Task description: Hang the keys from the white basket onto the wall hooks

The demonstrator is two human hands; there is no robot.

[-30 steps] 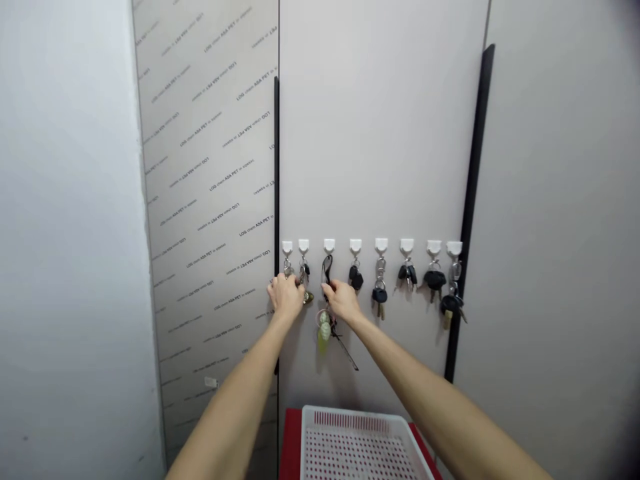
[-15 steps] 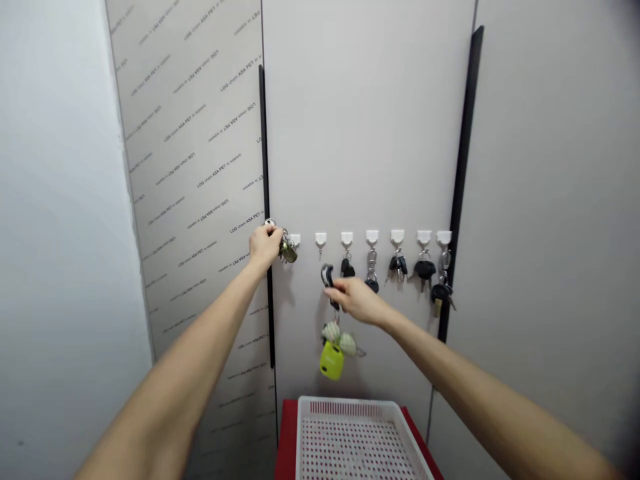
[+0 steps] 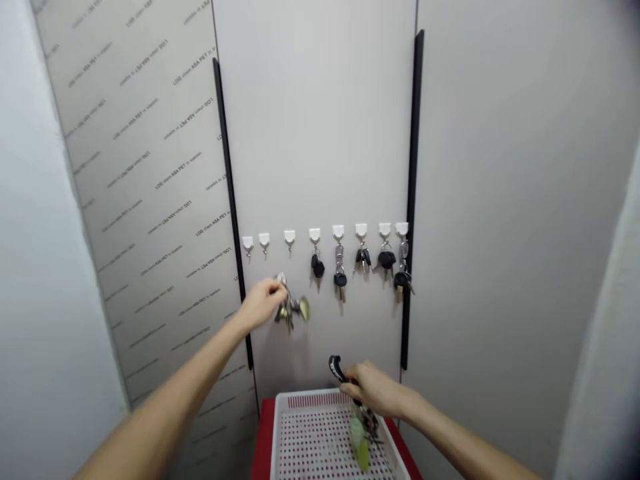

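My left hand (image 3: 263, 301) is closed on a bunch of keys (image 3: 287, 312) that dangles in front of the panel, below the left hooks; the bunch is slightly blurred. Lower down on the right, my right hand (image 3: 373, 388) grips the black strap of a keychain (image 3: 357, 437), which has a green piece and a yellow-green tag hanging from it. That keychain hangs over the white perforated basket (image 3: 313, 440). Whether its lower end touches the basket floor, I cannot tell. Three hooks at the left of the row, such as the third hook (image 3: 289, 238), hold nothing.
Several key sets still hang at the right, among them black-headed keys (image 3: 317, 265) and a clip with keys (image 3: 340, 277). Long black handles (image 3: 413, 167) run down both sides of the panel. A red surface (image 3: 264, 433) lies under the basket.
Both left key sets and the strapped keychain have come off their hooks. My left hand went up, then down and right with its bunch. My right hand lowered the keychain over the basket.
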